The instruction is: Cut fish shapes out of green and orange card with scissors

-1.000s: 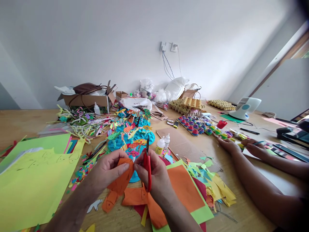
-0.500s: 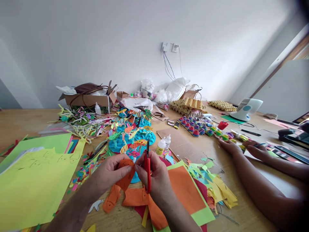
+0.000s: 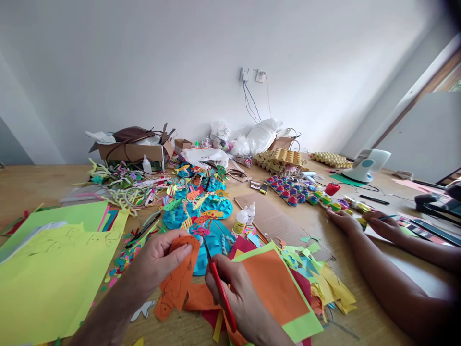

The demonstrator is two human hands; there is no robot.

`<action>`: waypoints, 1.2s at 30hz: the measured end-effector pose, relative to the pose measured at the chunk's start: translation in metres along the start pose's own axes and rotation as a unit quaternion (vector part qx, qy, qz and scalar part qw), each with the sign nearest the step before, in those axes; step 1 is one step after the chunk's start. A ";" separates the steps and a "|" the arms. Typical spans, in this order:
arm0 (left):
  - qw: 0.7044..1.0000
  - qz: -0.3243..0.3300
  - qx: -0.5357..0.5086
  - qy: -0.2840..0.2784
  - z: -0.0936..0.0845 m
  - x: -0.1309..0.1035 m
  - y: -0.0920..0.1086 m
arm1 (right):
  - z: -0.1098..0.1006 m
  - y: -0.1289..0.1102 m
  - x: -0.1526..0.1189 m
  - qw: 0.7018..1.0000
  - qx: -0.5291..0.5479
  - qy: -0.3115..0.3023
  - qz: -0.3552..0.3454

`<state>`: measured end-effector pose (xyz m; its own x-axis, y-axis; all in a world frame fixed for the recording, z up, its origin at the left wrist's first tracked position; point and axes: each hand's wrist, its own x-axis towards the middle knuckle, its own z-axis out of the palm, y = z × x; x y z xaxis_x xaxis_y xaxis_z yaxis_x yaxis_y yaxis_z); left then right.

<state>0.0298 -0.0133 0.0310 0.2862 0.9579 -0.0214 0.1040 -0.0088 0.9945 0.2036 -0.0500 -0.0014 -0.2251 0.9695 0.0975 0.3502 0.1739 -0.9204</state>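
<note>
Between the thumb and fingers of my left hand (image 3: 158, 262) is a piece of orange paper (image 3: 185, 262) with fish outlines drawn on it. My right hand (image 3: 234, 288) is closed round a pair of red-handled scissors (image 3: 220, 286), whose dark blades point up and away, just right of the orange paper. On the table below lie an orange paper fish (image 3: 165, 307) and another orange piece (image 3: 201, 297), partly hidden by my hands. Beyond them stands a blue craft piece (image 3: 212, 240) decorated with several colourful paper fish.
Yellow sheets (image 3: 61, 283) lie at left, an orange sheet (image 3: 275, 283) and paper scraps (image 3: 329, 283) at right. Two glue bottles (image 3: 240, 220) stand ahead. Another person's hands (image 3: 345, 223) work at a painted egg carton (image 3: 288, 190). Boxes (image 3: 135, 151) line the wall.
My right hand has drawn back from the orange paper and turned, so the scissors tilt to the left. The orange paper has been turned and lowered in my left hand.
</note>
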 end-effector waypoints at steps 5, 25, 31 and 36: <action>0.999 -0.010 -0.034 0.032 0.003 -0.002 0.000 | 0.001 -0.001 -0.007 1.000 -0.011 -0.019 0.000; 1.000 -0.006 0.009 -0.012 0.003 -0.002 0.003 | 0.005 -0.001 -0.007 0.999 0.035 -0.026 -0.026; 0.999 0.002 0.043 -0.016 0.006 -0.002 0.005 | 0.007 -0.001 -0.007 0.999 0.043 -0.019 -0.023; 0.998 0.006 0.050 -0.033 0.005 -0.002 0.005 | 0.007 0.002 -0.009 0.998 0.048 -0.025 -0.028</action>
<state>0.0344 -0.0164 0.0355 0.3499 0.9366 -0.0192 0.1933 -0.0521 0.9798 0.2001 -0.0597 -0.0063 -0.2872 0.9487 0.1324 0.2486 0.2073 -0.9462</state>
